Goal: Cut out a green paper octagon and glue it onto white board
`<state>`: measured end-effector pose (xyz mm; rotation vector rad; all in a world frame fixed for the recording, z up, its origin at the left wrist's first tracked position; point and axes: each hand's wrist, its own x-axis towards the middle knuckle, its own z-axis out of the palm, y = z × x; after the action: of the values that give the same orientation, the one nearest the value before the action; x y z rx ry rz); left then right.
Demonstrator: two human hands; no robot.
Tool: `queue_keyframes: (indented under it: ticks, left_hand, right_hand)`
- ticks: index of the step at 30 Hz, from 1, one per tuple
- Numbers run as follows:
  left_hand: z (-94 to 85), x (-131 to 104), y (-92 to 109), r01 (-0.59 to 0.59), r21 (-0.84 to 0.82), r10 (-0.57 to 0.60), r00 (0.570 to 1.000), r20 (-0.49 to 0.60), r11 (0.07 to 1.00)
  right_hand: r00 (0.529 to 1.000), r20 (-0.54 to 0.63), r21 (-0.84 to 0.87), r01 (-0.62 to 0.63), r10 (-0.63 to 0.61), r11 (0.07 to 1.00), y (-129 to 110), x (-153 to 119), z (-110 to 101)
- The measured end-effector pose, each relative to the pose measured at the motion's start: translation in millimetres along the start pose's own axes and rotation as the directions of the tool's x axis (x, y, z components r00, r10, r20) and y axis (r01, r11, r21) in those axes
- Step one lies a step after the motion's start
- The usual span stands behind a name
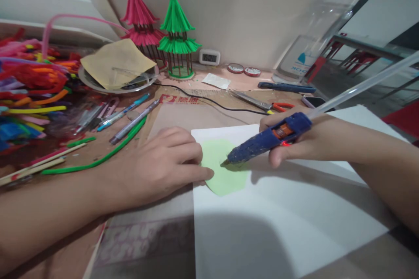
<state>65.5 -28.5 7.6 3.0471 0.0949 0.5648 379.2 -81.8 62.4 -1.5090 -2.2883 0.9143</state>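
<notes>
Right hand [319, 137] grips glue gun [253, 144]; left hand [166, 157], half open, seemingly presses green paper [225, 182]

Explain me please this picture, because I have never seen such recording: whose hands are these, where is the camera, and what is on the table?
There is no machine here: one person works with two bare hands. The single picture comes from a camera worn on their head, looking forward and down.

The right hand holds a blue glue gun, with a clear stick out of its back. Its tip points down at a light green paper. The left hand rests at the left edge of this paper, which lies on a white sheet.

Behind stand a pink tower, a green tower and a small clock. At the left lie many colourful fuzzy sticks and some pens.
</notes>
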Motion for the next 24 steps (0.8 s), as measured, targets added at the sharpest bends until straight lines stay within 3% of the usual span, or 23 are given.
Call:
queue_keyframes:
  ticks: [6, 12, 16, 21, 24]
  left_hand:
    - [0.0, -1.3, 0.2, 0.014, -0.002, -0.014, 1.0, 0.004, 1.0]
    - [-0.3, -0.7, -0.3, 0.0, -0.008, 0.0, 1.0, 0.0, 1.0]
    - [-0.7, -1.1, 0.1, 0.001, -0.008, -0.001, 1.0, 0.001, 1.0]
    - [-1.5, -0.4, 0.8, 0.002, 0.0, -0.002, 1.0, -0.007, 1.0]
    - [-1.4, 0.2, 0.8, -0.001, 0.004, 0.001, 1.0, -0.006, 1.0]
  right_hand:
    - [0.993, -0.119, -0.095, -0.021, 0.009, 0.995, 0.1, 1.0, 0.1]
    - [1.0, -0.019, -0.066, 0.005, -0.006, 0.998, -1.6, 0.1, 1.3]
    - [0.989, -0.144, -0.118, 0.019, -0.036, 0.993, 1.3, 1.1, 1.0]
    - [0.999, -0.039, -0.069, 0.011, -0.014, 0.998, 0.0, 0.2, -0.1]
    - [0.994, -0.105, -0.094, -0.017, 0.007, 0.995, -0.8, 0.3, -1.2]
